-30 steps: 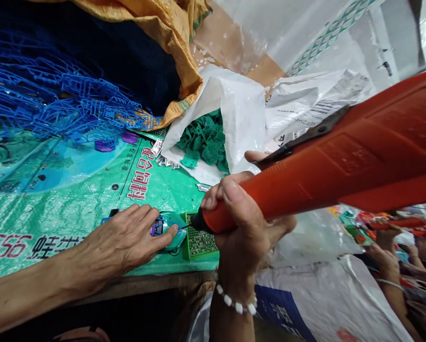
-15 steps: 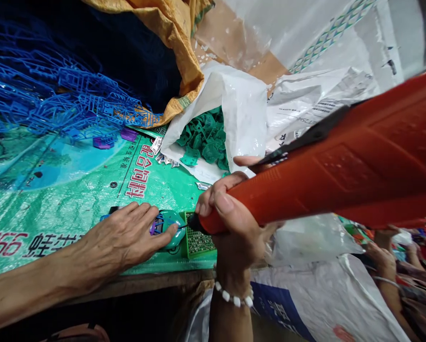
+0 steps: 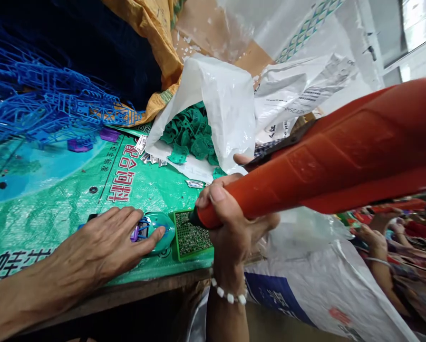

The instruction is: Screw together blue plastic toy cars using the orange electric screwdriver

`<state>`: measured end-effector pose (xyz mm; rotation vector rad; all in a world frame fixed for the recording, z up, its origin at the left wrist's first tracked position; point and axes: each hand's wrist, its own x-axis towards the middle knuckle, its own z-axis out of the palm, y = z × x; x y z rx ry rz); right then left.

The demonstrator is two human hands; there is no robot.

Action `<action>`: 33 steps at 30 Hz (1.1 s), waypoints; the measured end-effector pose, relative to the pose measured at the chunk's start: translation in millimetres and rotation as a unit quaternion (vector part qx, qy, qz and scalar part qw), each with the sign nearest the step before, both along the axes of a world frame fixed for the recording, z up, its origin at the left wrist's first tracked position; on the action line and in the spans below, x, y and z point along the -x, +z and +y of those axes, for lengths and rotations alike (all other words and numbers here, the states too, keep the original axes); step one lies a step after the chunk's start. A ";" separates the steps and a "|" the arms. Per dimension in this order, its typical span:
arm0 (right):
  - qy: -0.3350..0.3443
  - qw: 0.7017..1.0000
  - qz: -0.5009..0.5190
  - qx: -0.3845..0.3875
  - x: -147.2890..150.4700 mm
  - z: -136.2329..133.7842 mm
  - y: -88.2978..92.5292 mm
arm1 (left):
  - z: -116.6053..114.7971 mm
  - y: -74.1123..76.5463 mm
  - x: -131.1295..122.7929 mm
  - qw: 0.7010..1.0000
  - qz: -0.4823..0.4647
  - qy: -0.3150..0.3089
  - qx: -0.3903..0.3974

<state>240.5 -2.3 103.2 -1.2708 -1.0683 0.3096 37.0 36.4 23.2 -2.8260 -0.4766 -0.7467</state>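
My left hand lies over a toy car with a teal body and blue and purple parts, pressing it on the green sheet. Its fingers wrap the car's far side and the thumb rests along the near side, covering much of it. In my right hand is a red power screwdriver, gripped near its dark nose. That nose hangs over a small green tray filled with screws, just right of the car. The bit's end is too small to make out.
Behind the tray, a white bag spills green plastic parts. Blue plastic frames heap at the left by an orange sack. Silver pieces lie near the bag. Another person's hand shows at right.
The screwdriver's nose has moved from the toy car's edge to over the screw tray. My left hand stays on the car. The whole view has shifted slightly.
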 end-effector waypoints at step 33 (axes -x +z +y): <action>0.012 0.998 0.046 -0.042 1.3 3.5 -12.9 | -1.8 -14.3 2.1 1.000 0.014 0.003 -0.008</action>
